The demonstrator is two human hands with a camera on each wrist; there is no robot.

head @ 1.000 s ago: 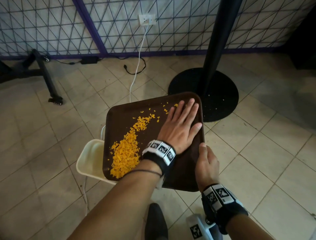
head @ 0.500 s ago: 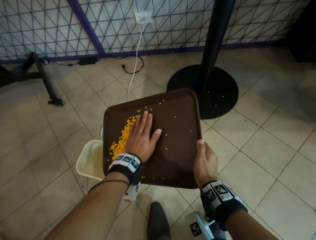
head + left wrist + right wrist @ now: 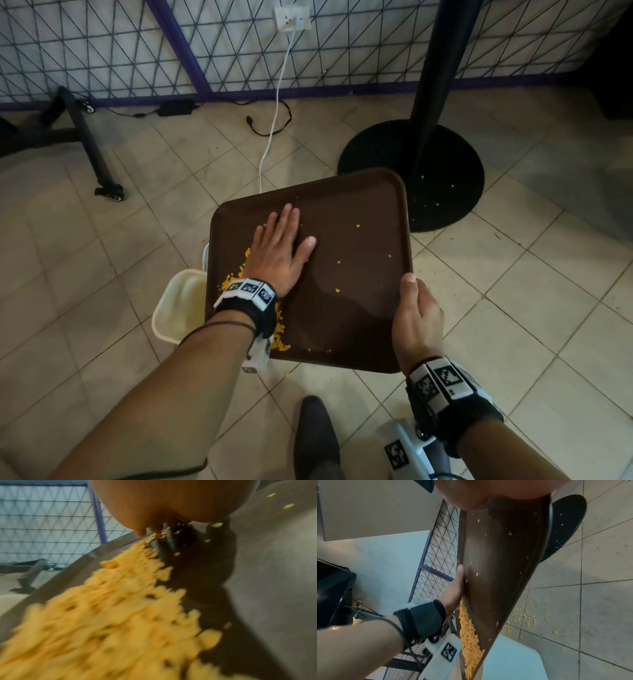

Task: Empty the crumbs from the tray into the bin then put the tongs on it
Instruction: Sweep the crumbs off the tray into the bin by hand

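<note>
A dark brown tray (image 3: 359, 308) is held tilted over a cream bin (image 3: 178, 305) on the floor. My right hand (image 3: 416, 318) grips the tray's right edge, thumb on top. My left hand (image 3: 281, 253) lies flat on the tray's left half, fingers straight, with a heap of orange crumbs (image 3: 279, 334) beneath and beside its wrist. In the left wrist view the crumbs (image 3: 111, 622) pile thick and blurred along the tray's rim (image 3: 56, 580). From the right wrist the crumbs (image 3: 469, 635) gather at the tray's (image 3: 501, 561) lower edge above the bin (image 3: 510, 660). No tongs are in view.
A black pole on a round black base (image 3: 442, 168) stands just beyond the tray. A white cable (image 3: 274, 113) runs from a wall socket to the floor. A wheeled black stand leg (image 3: 99, 157) is at left. Spilled crumbs (image 3: 525, 618) lie on the tiles.
My left hand has swept from the tray's far right across to its left half, pushing the crumbs toward the left edge over the bin. The heap on the tray has shrunk.
</note>
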